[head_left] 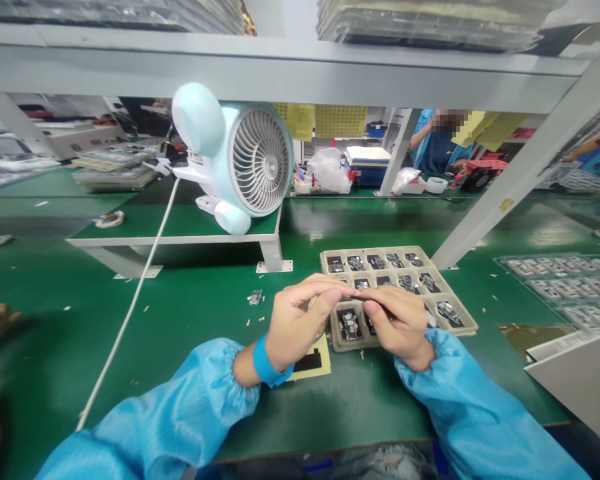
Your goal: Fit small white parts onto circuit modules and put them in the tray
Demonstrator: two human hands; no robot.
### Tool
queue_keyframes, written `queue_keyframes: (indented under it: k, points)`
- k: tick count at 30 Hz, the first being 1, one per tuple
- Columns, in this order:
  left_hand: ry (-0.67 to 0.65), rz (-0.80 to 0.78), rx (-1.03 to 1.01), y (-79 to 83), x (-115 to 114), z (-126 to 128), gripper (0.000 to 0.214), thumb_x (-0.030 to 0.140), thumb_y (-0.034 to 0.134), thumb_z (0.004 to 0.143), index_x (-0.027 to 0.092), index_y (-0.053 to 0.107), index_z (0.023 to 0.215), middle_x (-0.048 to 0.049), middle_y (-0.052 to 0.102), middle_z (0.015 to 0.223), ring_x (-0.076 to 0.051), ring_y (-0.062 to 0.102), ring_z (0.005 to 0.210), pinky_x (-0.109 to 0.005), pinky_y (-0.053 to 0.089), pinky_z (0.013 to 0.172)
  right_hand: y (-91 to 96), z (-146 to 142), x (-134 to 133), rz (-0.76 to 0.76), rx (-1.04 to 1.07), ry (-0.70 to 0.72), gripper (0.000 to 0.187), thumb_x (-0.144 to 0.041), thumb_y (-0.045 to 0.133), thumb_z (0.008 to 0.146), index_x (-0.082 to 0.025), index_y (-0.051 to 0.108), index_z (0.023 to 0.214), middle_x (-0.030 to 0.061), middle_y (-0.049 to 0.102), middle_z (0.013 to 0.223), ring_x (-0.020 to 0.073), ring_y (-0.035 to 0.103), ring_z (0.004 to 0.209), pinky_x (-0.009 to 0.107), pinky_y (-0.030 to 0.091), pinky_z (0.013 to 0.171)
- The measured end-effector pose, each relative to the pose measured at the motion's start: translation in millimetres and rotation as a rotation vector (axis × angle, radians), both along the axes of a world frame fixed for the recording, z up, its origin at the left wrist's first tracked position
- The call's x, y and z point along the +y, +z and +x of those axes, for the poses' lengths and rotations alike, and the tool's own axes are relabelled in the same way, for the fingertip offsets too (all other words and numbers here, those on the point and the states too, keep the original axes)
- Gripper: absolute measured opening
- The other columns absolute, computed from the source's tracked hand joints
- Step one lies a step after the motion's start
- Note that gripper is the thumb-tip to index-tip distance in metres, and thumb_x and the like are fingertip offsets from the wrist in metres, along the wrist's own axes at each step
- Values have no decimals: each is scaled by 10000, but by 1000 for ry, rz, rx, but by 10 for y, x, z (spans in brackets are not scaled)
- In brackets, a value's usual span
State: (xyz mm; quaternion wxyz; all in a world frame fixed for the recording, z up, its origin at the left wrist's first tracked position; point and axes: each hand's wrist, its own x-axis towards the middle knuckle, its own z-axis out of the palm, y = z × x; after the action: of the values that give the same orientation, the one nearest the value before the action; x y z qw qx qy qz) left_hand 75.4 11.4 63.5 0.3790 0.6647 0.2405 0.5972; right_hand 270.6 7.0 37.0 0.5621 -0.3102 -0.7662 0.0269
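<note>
My left hand (297,320) and my right hand (400,317) meet fingertip to fingertip above the near part of a beige tray (473,328). Pinched between both thumbs and forefingers is a thin dark piece (359,297), seen edge-on; its kind I cannot make out. Small metal-and-black parts (349,325) lie in the tray's compartments, some of them hidden by my hands. Under my left wrist, which wears a blue band, lies a yellow sheet (325,363) with a black cut shape on it. A loose small metal part (255,297) rests on the green table to the left.
A light-blue fan (260,160) stands on a low green-topped stand (180,239), its white cable (130,310) crossing the table. Clear trays of parts (555,280) and a white box (580,373) lie right. A shelf beam (280,70) spans above. Another person (437,150) is behind.
</note>
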Motion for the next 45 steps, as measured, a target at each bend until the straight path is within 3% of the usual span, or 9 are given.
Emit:
queue_keyframes:
  k: [11,17,21,25,28,34,37,39,45]
  points:
    - [0,-12,19,-37,-1,0,110,258,729,925,203,808,976,-76,791,967,-209,729,928,-350,607,853,-20,-26,-8,-90,50,27,187,-211,610,958,-234,775,1043,54,807,869,194,754,740,304,585,659]
    - [-54,-99,25,-140,39,29,79,251,772,887,210,805,946,-77,777,965,-208,719,927,-344,593,832,-268,-168,0,-668,292,305,436,-477,575,984,-183,657,673,-20,502,527,105,419,482,253,343,470]
    - [-76,-111,64,-204,91,55,103,289,761,897,190,791,900,-94,776,970,-214,712,939,-351,579,843,-435,-192,28,-986,503,620,442,-551,552,970,-170,667,778,-80,293,491,77,199,444,252,170,457]
    - [-101,-121,92,-232,110,56,156,317,756,901,179,762,830,-116,769,1006,-232,704,995,-375,566,894,-452,-158,43,-1077,547,758,440,-560,549,952,-161,683,822,-96,259,464,75,179,416,252,170,452]
    - [-84,-173,28,-156,112,18,159,329,744,914,176,747,871,-103,770,979,-215,717,946,-355,570,858,-425,-137,67,-1032,470,702,430,-534,542,964,-146,708,884,-55,403,492,90,304,437,256,235,466]
    - [53,-228,-160,-1,265,-128,236,380,729,926,162,645,895,-58,747,820,-167,719,821,-292,568,816,-365,-139,182,-981,436,319,434,-535,555,970,-159,704,1128,36,647,739,123,507,574,238,333,459]
    - [88,-344,-281,-169,472,-234,336,468,758,880,179,590,912,7,646,688,-123,622,584,-238,525,570,-343,-128,224,-960,415,254,458,-543,498,999,-171,694,1182,41,642,759,130,515,623,226,340,461]
    - [163,-443,-381,-341,628,-319,400,519,772,846,198,541,903,64,526,618,-74,450,422,-188,333,383,-343,-116,238,-954,394,251,455,-545,489,1003,-182,699,1178,43,638,772,137,522,654,224,352,467]
    - [329,-488,-445,-634,907,-513,364,518,664,933,165,586,889,75,357,603,-47,272,439,-173,166,388,-390,-82,253,-954,346,250,458,-550,470,1012,-193,701,1181,53,638,798,158,524,686,240,352,469]
